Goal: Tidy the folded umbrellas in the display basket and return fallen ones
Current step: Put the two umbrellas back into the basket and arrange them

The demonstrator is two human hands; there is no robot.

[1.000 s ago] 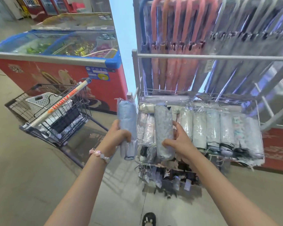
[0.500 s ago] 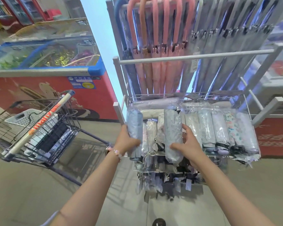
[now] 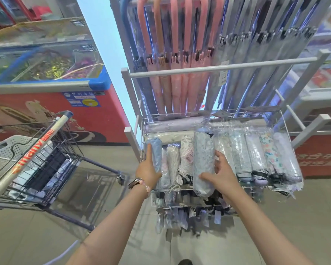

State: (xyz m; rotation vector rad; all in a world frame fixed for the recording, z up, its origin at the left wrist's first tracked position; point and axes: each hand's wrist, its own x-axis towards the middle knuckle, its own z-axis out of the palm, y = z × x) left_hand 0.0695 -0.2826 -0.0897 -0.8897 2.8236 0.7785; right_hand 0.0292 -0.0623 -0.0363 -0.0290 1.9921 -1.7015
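A white wire display basket (image 3: 142, 129) on a rack holds several folded umbrellas in clear plastic sleeves, lying side by side. My left hand (image 3: 146, 169) grips a pale blue folded umbrella (image 3: 157, 152) at the basket's left end, index finger stretched along it. My right hand (image 3: 221, 175) holds a grey-blue patterned folded umbrella (image 3: 203, 159) near the basket's middle, raised a little above its neighbours. To its right lies a row of wrapped umbrellas (image 3: 256, 155). Tags and straps hang below the basket's front edge.
Long pink and grey umbrellas (image 3: 182, 60) hang behind a white rail (image 3: 218, 68) above the basket. A dark shopping cart (image 3: 44, 161) with a white plastic basket in it stands at the left. A red chest freezer (image 3: 52, 96) is behind it. Tiled floor lies below.
My left hand has carried the pale blue umbrella rightwards from beside the rack into the basket's left end. My right hand keeps its umbrella in the basket's middle. The view has moved closer.
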